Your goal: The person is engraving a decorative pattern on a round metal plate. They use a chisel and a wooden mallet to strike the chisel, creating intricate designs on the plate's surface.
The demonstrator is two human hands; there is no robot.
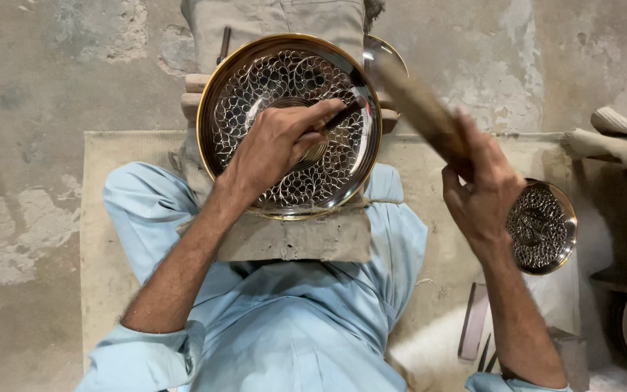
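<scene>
Engraved brass plate (289, 123) rests on a padded block (295, 236) over the lap. Left hand (277, 145) pinches a chisel (342, 116) against its centre; right hand (484, 192) — fist closed — raises a blurred wooden mallet (419, 109) right of the plate. Chasing seems underway — striking squarely demands a steady chisel.

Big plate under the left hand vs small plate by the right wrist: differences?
Size: the big plate is much wider than the small plate.
Place: the big plate sits on a cloth-covered block between the knees; the small plate lies off to the right on the mat.
Contact: the left hand rests on the big plate holding a thin tool; the small plate is untouched, behind the right hand.
Shared: both round, brass-rimmed, with engraved scale-like patterns.
</scene>
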